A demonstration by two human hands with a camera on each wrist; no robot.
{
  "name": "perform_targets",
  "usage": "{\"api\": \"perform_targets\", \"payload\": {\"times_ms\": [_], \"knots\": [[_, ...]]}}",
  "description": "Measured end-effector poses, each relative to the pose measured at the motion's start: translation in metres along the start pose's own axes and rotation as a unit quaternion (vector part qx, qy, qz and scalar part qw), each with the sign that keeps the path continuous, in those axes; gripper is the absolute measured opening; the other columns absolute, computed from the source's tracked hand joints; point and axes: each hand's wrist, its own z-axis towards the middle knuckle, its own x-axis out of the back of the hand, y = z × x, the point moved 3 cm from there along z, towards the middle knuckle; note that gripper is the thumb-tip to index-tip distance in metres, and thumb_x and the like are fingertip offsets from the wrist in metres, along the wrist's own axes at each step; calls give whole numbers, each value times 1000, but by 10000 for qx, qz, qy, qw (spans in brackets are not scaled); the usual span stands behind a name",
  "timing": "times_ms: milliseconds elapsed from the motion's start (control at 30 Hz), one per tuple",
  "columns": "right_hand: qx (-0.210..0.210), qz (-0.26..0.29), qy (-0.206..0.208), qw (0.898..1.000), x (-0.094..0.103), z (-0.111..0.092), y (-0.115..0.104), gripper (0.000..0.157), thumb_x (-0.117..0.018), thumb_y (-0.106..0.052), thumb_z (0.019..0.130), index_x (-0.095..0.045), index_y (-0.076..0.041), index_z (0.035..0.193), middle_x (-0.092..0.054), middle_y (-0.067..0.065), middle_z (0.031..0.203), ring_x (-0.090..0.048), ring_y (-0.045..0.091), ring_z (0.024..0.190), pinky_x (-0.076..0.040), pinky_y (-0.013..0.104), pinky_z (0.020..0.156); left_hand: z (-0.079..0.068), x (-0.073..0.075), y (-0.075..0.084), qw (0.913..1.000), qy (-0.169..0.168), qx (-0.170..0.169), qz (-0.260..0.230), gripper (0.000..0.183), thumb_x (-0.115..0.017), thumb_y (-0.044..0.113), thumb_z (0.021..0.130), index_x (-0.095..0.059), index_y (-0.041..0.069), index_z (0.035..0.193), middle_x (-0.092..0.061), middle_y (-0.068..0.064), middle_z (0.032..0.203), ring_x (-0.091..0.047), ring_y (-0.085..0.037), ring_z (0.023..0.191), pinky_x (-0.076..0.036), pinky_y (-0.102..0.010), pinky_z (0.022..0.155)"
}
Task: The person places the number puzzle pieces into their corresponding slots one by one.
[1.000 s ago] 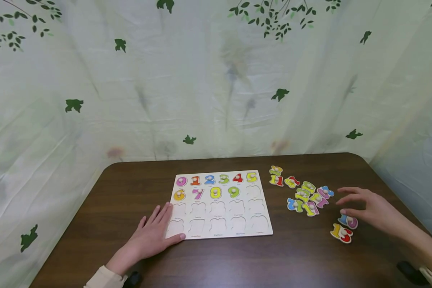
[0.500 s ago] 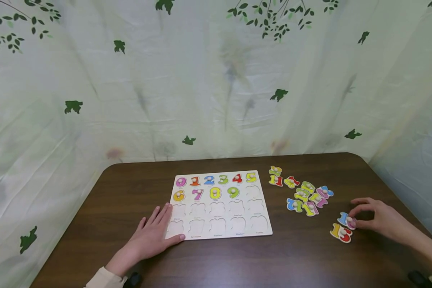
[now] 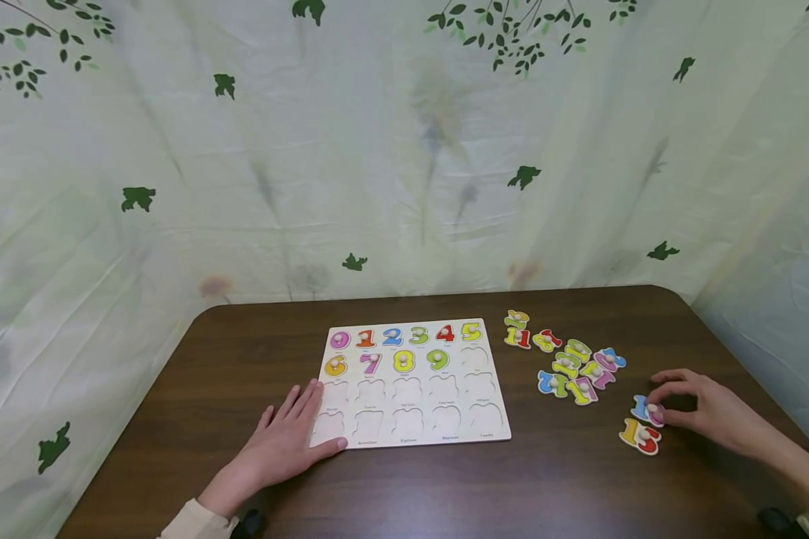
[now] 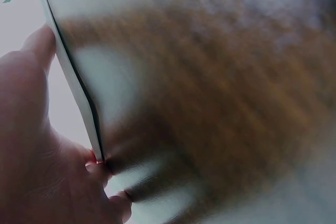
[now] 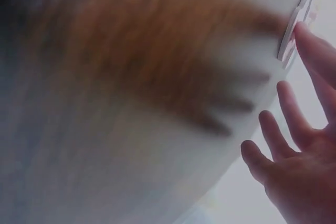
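Note:
A white number puzzle board (image 3: 404, 419) lies on the table, with knobbed pieces 0 to 9 in its top two rows. The recesses of the lower rows are bare. My left hand (image 3: 283, 438) rests flat at the board's lower left corner, fingers along its left edge and thumb on the front edge; the left wrist view shows the thumb (image 4: 42, 45) against that edge. To the right, my right hand (image 3: 704, 412) pinches the knob of a number 10 puzzle piece (image 3: 640, 408), a blue 1 with a purple 0. Just in front lies a yellow-and-red number piece (image 3: 639, 436).
Several more two-digit pieces (image 3: 566, 365) lie clustered between the board and my right hand. An 11 piece (image 3: 517, 337) is near the board's upper right corner. The brown table (image 3: 404, 494) ends at a pale leaf-printed curtain (image 3: 404, 187).
My right hand has moved from above the number 10 piece to its right side, and its thumb and finger have come together on the knob. My left hand has stayed still.

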Motion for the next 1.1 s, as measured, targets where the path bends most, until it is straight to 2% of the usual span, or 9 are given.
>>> {"api": "perform_targets", "payload": {"times_ms": [67, 167, 267, 467, 600, 767, 967, 1100], "knots": [[107, -11, 117, 9999, 1, 2, -2, 19, -84, -23, 78, -72, -32, 89, -62, 13, 117, -54, 34, 106, -43, 27, 76, 0, 0, 0, 10000, 0, 12, 11, 111, -50, 80, 81, -23, 2, 156, -22, -16, 160, -18, -40, 146, -17, -71, 106], [187, 43, 285, 9994, 3, 5, -7, 19, -84, -25, 79, -72, -33, 91, -62, 11, 118, -50, 18, 108, -41, 25, 77, -1, 1, 0, 10000, 0, 16, -4, 111, -51, 80, 81, -23, 1, 155, -22, -16, 160, -17, -40, 146, -17, -71, 106], [251, 105, 385, 9989, 5, 11, -15, 18, -82, -26, 81, -72, -34, 93, -61, 9, 120, -48, 13, 108, -40, 22, 78, -2, 2, -1, 10000, -2, 21, -27, 111, -51, 79, 82, -23, 1, 155, -23, -16, 160, -17, -41, 146, -17, -71, 106], [386, 194, 396, 9983, 4, 26, -32, 16, -80, -23, 84, -72, -31, 95, -60, 9, 121, -51, 30, 109, -43, 28, 78, -3, 2, 1, 10000, -34, 40, -61, 111, -52, 79, 82, -22, 1, 156, -22, -16, 160, -17, -41, 146, -17, -71, 106], [517, 337, 468, 9970, 2, 35, -43, 16, -80, -20, 84, -73, -28, 96, -59, 10, 122, -51, 27, 109, -42, 28, 80, -4, 3, 1, 10000, -41, 37, -64, 111, -53, 78, 82, -23, 1, 155, -23, -17, 160, -18, -41, 145, -18, -71, 105], [655, 514, 513, 9952, -3, 46, -58, 16, -79, -20, 85, -73, -26, 99, -58, 9, 123, -50, 19, 107, -46, 35, 80, -3, 4, 1, 10000, -21, 45, -28, 110, -54, 77, 82, -23, 1, 155, -23, -16, 160, -18, -41, 146, -18, -71, 106], [637, 822, 333, 9940, -10, 61, -74, 11, -76, -20, 88, -73, -22, 99, -56, 11, 126, -51, 30, 111, -48, 47, 81, -2, 2, 0, 9999, 17, -5, -135, 109, -55, 76, 82, -24, 1, 155, -24, -17, 160, -18, -41, 145, -17, -71, 105], [558, 1109, 212, 9920, -14, 71, -84, 10, -75, -23, 89, -73, -22, 99, -54, 12, 129, -49, 33, 116, -46, 50, 83, -1, -2, -1, 9999, 51, -10, -145, 111, -53, 79, 81, -24, 2, 155, -23, -15, 160, -17, -39, 146, -16, -70, 106]]}}
